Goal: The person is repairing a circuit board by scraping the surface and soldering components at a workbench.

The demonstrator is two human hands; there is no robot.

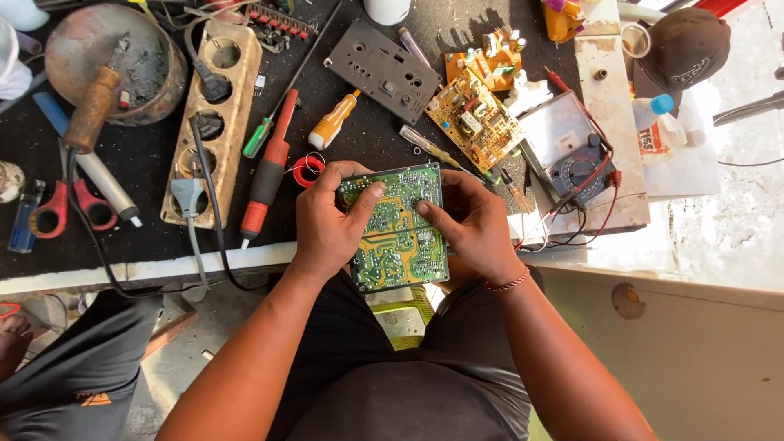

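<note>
Both thumbs press the solder side of a green circuit board, gripped between the left hand and right hand. Beyond the left fingertips lies a red solder spool; beyond the right, seemingly a multimeter.

We have a single view, from a camera worn on the head, looking almost straight down and close over the lap and the near edge of the counter. The counter fills the frame from nine through twelve to two o'clock; our forearms enter from six o'clock.
</note>
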